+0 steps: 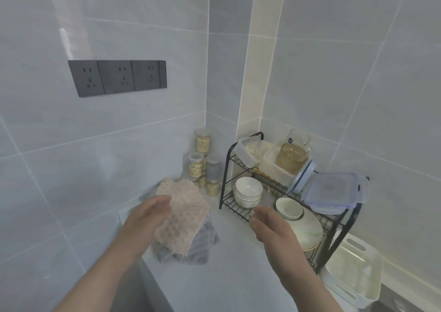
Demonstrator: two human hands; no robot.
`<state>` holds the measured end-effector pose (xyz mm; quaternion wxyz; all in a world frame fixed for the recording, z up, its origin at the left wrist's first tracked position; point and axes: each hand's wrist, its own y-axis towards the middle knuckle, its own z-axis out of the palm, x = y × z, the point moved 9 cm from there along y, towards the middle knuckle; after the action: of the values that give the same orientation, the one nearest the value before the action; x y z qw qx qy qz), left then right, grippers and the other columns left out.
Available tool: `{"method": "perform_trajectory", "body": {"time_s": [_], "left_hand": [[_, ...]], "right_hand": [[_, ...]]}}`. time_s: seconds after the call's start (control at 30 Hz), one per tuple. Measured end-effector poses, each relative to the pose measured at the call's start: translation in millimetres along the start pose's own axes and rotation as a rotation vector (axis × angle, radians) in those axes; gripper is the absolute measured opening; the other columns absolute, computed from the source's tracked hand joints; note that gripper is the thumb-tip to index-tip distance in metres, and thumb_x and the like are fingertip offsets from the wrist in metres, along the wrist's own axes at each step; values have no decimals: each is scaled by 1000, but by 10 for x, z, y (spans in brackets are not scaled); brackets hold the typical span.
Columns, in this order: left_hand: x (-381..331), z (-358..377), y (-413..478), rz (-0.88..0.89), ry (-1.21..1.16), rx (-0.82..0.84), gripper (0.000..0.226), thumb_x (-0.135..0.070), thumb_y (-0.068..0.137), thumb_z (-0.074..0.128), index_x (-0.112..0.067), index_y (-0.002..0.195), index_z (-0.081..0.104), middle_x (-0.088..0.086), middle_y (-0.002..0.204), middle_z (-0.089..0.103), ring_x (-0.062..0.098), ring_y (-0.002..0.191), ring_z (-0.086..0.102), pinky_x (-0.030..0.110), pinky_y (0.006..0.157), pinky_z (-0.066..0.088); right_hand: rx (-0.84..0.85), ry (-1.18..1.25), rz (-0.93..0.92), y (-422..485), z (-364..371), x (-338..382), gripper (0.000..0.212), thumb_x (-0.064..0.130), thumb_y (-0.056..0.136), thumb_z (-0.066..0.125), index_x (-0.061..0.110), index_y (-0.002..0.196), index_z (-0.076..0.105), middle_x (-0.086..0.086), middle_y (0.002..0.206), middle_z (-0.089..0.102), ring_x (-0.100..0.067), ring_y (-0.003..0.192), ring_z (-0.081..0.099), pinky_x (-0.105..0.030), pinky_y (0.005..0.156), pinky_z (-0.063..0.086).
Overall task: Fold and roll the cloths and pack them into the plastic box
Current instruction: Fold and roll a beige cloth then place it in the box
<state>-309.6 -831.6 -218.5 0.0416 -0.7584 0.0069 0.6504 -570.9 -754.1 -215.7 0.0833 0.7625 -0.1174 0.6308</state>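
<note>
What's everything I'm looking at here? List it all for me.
beige cloth: one, beige, on top of the grey cloth
grey cloth: one, grey, on the counter
jars: several, clear with yellowish contents, in the corner
rack: one, black wire, on the counter
bowls: small stack, white, rack's lower shelf
lidded box: one, clear bluish, rack's right end
basket: one, white, right of the rack
sockets: three, dark grey, on the wall
left hand: open, at the beige cloth's edge
right hand: open, in front of the rack
</note>
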Motion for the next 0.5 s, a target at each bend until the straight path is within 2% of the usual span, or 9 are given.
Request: {"method": "perform_trajectory", "body": {"time_s": [0.1, 0.17, 0.2, 0.27, 0.33, 0.43, 0.5], "left_hand": [[-11, -29, 368, -9, 30, 17, 35, -25, 87, 64, -15, 121, 61, -2, 123, 59, 13, 112, 56, 31, 98, 42], [-18, -74, 661, -21, 71, 33, 44, -37, 79, 62, -22, 120, 61, -7, 121, 59, 12, 113, 55, 34, 101, 42], [-8, -106, 833, -31, 94, 33, 46, -43, 73, 59, -26, 116, 62, -10, 119, 59, 11, 113, 55, 37, 103, 43], [46, -149, 1229, -36, 117, 44, 32, -44, 72, 58, -33, 101, 64, -14, 111, 61, 9, 107, 57, 39, 100, 45], [137, -142, 1666, -16, 163, 80, 8, -35, 86, 61, -36, 94, 62, -15, 107, 61, 6, 103, 56, 34, 94, 44], [357, -30, 2313, 41, 315, 183, 15, -29, 94, 53, -43, 91, 55, -22, 101, 57, -1, 95, 53, 22, 78, 40], [545, 81, 2671, 67, 422, 287, 17, -32, 93, 54, -47, 86, 52, -28, 97, 54, -4, 91, 53, 17, 73, 39]], "right_hand": [[8, -21, 7, 339, 105, 18, 20, 18, 92, 60, 37, 98, 56, 13, 112, 62, 0, 103, 57, -33, 97, 46], [8, -37, 21, 577, 202, -1, 19, 19, 92, 60, 37, 94, 56, 10, 109, 63, -3, 99, 58, -34, 95, 46], [10, -48, 28, 700, 266, -21, 19, 19, 92, 60, 37, 93, 56, 8, 108, 63, -6, 95, 58, -34, 93, 46], [8, -71, 50, 966, 413, -104, 17, 20, 91, 59, 36, 96, 57, 6, 108, 63, -8, 95, 58, -33, 90, 46], [-7, -97, 82, 1254, 589, -239, 18, 23, 91, 59, 33, 106, 59, 9, 110, 62, -6, 99, 57, -26, 88, 45], [-50, -128, 128, 1711, 892, -432, 18, 21, 91, 60, 28, 107, 60, 14, 101, 61, 3, 90, 54, -6, 73, 40], [-78, -147, 170, 2019, 1120, -585, 17, 20, 90, 60, 29, 105, 61, 13, 101, 62, 1, 92, 55, -8, 75, 40]]}}
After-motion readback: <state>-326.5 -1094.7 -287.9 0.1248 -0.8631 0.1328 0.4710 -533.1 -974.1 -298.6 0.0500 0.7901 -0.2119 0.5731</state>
